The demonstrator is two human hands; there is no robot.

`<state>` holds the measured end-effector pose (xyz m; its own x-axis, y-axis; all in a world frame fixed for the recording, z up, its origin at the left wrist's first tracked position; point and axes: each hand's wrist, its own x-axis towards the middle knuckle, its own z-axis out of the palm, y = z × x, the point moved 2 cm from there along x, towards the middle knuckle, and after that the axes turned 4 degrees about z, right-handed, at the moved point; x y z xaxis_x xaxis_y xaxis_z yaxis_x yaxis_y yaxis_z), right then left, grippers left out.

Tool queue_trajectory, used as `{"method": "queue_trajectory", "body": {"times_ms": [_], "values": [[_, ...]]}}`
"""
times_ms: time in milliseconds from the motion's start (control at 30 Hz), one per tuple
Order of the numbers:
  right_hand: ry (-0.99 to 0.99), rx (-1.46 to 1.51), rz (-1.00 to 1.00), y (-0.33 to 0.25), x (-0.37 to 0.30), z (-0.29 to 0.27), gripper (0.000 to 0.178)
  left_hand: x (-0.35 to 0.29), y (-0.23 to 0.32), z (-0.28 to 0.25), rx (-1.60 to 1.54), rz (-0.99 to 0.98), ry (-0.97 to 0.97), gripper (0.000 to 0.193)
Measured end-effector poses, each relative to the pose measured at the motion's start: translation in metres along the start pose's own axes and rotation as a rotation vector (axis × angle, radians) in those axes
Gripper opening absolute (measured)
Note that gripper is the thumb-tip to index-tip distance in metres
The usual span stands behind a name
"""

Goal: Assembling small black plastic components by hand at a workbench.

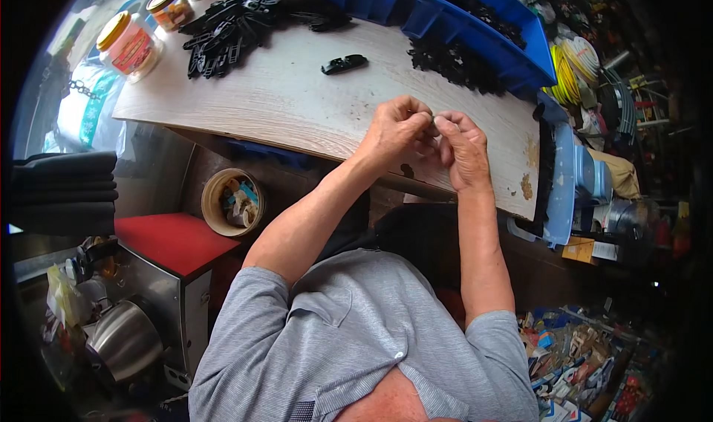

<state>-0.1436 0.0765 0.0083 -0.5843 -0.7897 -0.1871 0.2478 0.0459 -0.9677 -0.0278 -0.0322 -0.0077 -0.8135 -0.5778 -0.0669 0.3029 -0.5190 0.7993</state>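
Above the table's near edge, my left hand (403, 128) and my right hand (464, 145) meet at their fingertips. Both are closed in a pinch, and whatever lies between the fingers is too small to make out. Beyond them, one black elongated plastic part (344, 65) rests alone on the pale wooden tabletop (275, 99). A heap of similar black parts (223, 39) is piled at the far left of the table. Toward the far right, a spread of small black pieces (453, 64) lies against a blue bin.
Blue bins (512, 62) stand along the table's back, one holding more black pieces. Lidded jars (128, 47) occupy the left corner. Below left are a round bin with scraps (215, 221) and a red-topped cabinet (174, 240). Coiled yellow cable (566, 73) and clutter fill the right side.
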Motion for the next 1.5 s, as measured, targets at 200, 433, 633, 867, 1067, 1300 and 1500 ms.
{"method": "queue_trajectory", "body": {"times_ms": [200, 433, 633, 867, 1067, 1300, 1500], "values": [[-0.004, 0.065, -0.025, 0.005, -0.002, -0.005, 0.017, -0.007, 0.013, -0.003, 0.372, 0.085, -0.012, 0.024], [0.02, 0.107, -0.002, 0.002, -0.005, 0.001, 0.015, 0.019, 0.079, -0.084, 1.807, 0.907, 0.572, 0.027], [0.048, 0.181, -0.051, 0.004, -0.001, 0.004, 0.016, 0.019, 0.063, -0.088, 1.596, 0.791, 0.225, 0.022], [0.038, 0.295, -0.111, 0.005, -0.004, 0.011, 0.016, -0.012, 0.017, -0.023, 0.561, 0.304, 0.034, 0.025], [-0.002, 0.294, -0.119, 0.01, -0.003, 0.002, 0.012, -0.015, 0.01, 0.001, 0.23, 0.124, -0.095, 0.022], [0.041, 0.265, -0.11, 0.011, 0.0, 0.005, 0.012, -0.009, 0.007, 0.0, 0.186, 0.135, -0.064, 0.023], [0.065, 0.284, -0.077, 0.01, -0.001, 0.008, 0.013, -0.005, 0.011, 0.005, 0.131, -0.019, 0.057, 0.02]]}}
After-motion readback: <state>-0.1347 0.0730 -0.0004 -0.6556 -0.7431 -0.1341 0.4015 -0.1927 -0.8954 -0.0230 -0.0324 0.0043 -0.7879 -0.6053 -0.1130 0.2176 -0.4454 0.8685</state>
